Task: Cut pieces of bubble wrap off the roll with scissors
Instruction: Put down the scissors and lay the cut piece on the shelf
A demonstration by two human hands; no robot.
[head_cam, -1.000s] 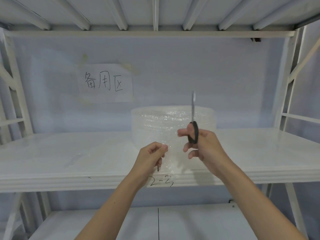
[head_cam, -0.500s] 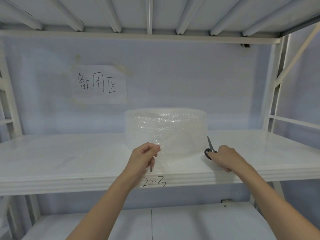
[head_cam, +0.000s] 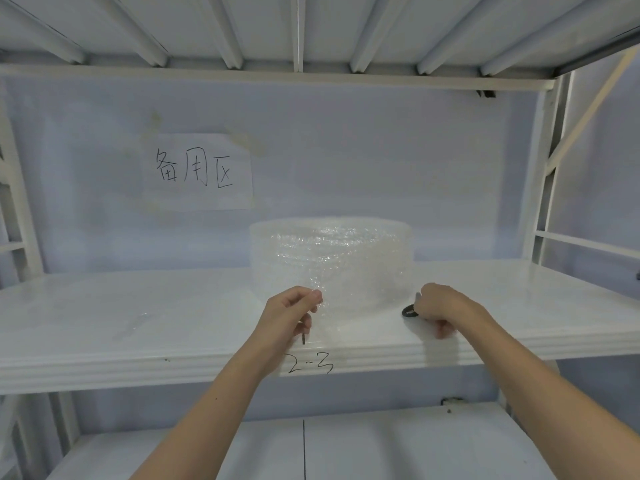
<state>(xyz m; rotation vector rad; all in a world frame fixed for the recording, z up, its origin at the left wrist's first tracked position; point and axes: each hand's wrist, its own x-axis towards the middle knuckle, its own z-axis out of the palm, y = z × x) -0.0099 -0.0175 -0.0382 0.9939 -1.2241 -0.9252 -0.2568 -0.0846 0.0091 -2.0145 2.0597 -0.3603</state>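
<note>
A clear roll of bubble wrap [head_cam: 330,258] stands on its end on the white shelf [head_cam: 138,317], near the middle. A loose sheet of the wrap [head_cam: 341,317] hangs from the roll toward the front edge. My left hand [head_cam: 291,315] pinches that sheet's upper left corner. My right hand [head_cam: 441,311] rests on the shelf just right of the roll, over the black-handled scissors [head_cam: 410,311]. Only one handle loop and a bit of blade show beside the fingers.
A paper sign with handwriting [head_cam: 197,171] is taped to the back wall. White uprights [head_cam: 540,174] frame the shelf at both sides, and another shelf lies overhead. "2-3" is written on the shelf's front lip [head_cam: 310,365]. A lower shelf [head_cam: 381,445] sits beneath.
My right hand came down from in front of the roll, where it held the scissors upright, to the shelf at the roll's right. My left hand kept its pinch on the sheet.
</note>
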